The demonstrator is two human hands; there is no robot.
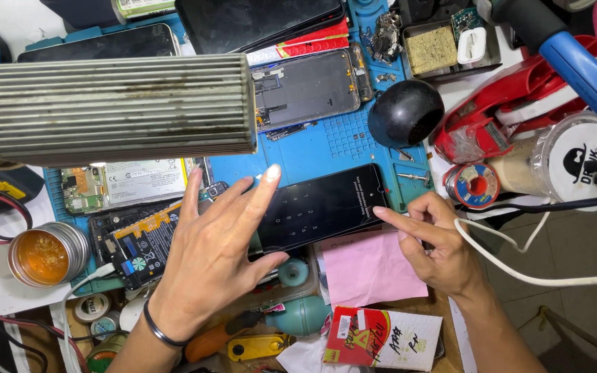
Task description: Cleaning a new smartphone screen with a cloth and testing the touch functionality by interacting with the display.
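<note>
Phone point(323, 207) lengthwise left-right, seemingly between spread left hand point(209, 255) and pointing, empty right hand point(437, 242).

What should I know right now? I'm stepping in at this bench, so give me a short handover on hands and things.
Left hand: open, fingers spread, resting on the dark phone, which lies on the blue mat.
Right hand: forefinger at the phone's right edge, holding nothing.
Phone screen is lit with a keypad. An opened phone lies above, a pink cloth below.
Done or left: cannot tell.
</note>
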